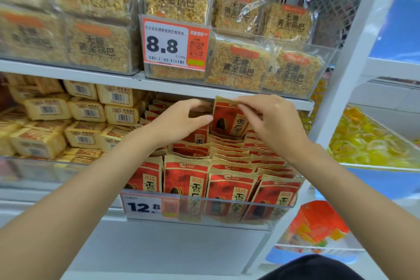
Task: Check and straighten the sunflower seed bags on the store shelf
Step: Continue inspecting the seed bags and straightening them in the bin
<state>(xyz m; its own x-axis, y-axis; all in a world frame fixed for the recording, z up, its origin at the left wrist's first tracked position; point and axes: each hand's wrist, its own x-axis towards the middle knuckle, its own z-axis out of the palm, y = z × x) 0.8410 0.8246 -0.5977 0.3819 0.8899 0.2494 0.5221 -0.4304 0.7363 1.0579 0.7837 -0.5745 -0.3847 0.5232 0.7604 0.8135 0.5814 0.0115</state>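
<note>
Red and tan sunflower seed bags (229, 186) stand in several rows inside a clear bin (204, 216) on the middle shelf. One bag (227, 118) is lifted upright above the back of the rows. My right hand (272, 125) pinches its top edge. My left hand (181, 118) reaches in at the bag's left side, fingers curled, thumb pressed against the bag's edge. Behind the left hand the rear bags are partly hidden.
A price tag reading 12.8 (145, 206) hangs on the bin front. Yellow boxed snacks (86, 120) fill the bin to the left. Rice-crust packs (236, 68) and an 8.8 tag (175, 45) sit on the shelf above. A white upright (341, 70) borders the right side.
</note>
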